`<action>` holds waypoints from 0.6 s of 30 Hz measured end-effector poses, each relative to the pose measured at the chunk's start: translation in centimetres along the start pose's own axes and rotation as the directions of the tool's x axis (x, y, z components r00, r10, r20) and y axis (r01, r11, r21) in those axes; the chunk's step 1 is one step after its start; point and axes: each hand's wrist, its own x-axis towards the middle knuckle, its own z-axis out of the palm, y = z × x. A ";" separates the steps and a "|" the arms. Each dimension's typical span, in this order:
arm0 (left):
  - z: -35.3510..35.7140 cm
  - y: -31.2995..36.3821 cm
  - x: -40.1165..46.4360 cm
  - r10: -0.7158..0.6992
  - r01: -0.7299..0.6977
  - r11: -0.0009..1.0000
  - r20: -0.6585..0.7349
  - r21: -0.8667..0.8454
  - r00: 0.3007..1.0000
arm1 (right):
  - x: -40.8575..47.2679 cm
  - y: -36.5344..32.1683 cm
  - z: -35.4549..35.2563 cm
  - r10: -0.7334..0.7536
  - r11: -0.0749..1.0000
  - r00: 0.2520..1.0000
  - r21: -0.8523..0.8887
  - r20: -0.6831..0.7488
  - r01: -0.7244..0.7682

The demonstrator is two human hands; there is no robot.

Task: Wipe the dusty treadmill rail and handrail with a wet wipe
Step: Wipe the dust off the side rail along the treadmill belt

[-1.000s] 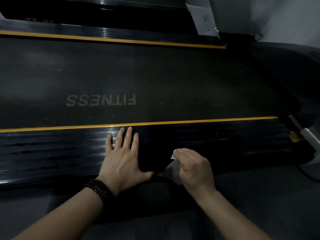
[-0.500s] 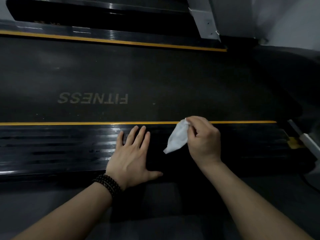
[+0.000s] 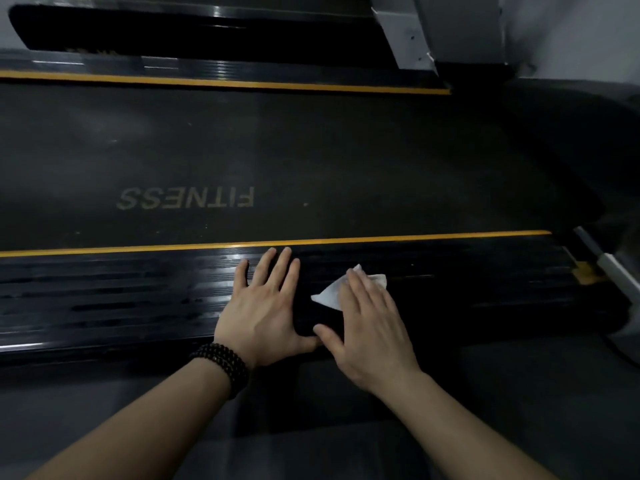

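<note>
The left hand (image 3: 265, 306) lies flat on the near side rail (image 3: 121, 299) of the treadmill, palm down, fingers straight and slightly spread, thumb pointing toward the other hand. It holds nothing. A dark beaded bracelet (image 3: 221, 367) circles its wrist.

The right hand (image 3: 372, 327) lies just beside the left, also palm down on the same rail. Its fingers are extended and press the wet wipe (image 3: 334, 292) flat against the rail surface; no finger curls around the wipe. The wipe is white and crumpled. Most of it sits under the fingers, with one corner showing left of the fingers and one edge showing beyond the fingertips. The two thumbs nearly meet; whether they touch cannot be told.

The rail is black, glossy and ribbed lengthwise. Left of the left hand it shows streaked reflections. Beyond both sets of fingertips a yellow stripe (image 3: 415, 239) marks the rail's far edge.

Past the stripe lies the running belt (image 3: 346, 161), dark grey, printed with the word "FITNESS" upside down as seen from the camera. A second yellow stripe (image 3: 242, 84) and the far rail (image 3: 173, 69) border the belt's other side. A grey upright (image 3: 408, 39) rises beyond the right hand, at the far rail.

No container is visible.
</note>
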 end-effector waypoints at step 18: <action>0.5 -0.2 0.2 0.009 -0.009 0.999 -0.019 -0.035 1.000 | -1.9 -1.1 -0.7 -0.109 0.994 0.989 0.029 0.096 0.107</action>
